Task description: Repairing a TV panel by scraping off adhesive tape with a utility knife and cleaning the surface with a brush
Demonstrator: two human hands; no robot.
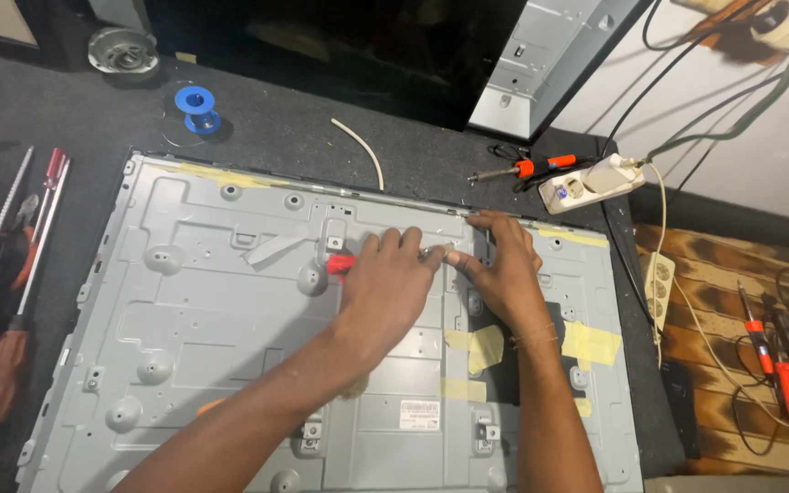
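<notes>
Near the far edge of the grey metal panel, a little right of its middle: a red-handled tool, only the handle end showing, tip hidden under knuckles. Gripped by the left hand, fingers curled tight round it. Just beside, fingertips touching the left's, the right hand — thumb and forefinger drawn narrow at a small pale spot, impossible to tell whether holding anything; remaining fingers laid flat along the far edge.

Judged as close work on one small point of the panel, tool applied and steadied. Next move calls for a steady tool and the right hand bracing.

Further out: yellow tape patches toward the panel's right edge, a blue spool beyond its far left corner, a white power strip off the far right corner.
</notes>
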